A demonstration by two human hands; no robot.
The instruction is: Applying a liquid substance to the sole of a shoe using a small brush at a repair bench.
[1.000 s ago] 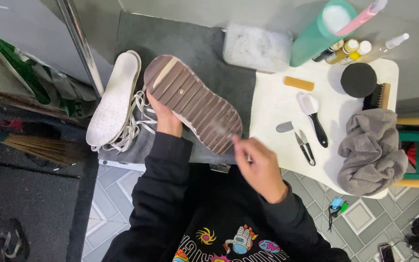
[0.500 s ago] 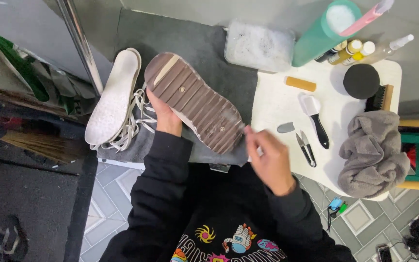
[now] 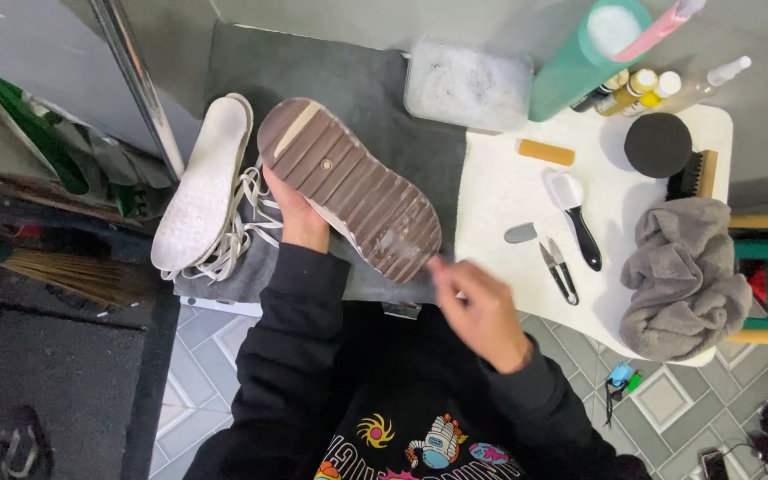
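White surface at right carries a grey crumpled towel, small scissors and white-headed brush. Left hand grips the brown ribbed-sole shoe; right hand fingers pinched together, contents indiscernible. Grey tiled floor.

Bare white tabletop lies open just beyond the right hand's fingers. The upturned shoe sole blocks their left; small scissors, a grey scraper and a brush crowd their right.
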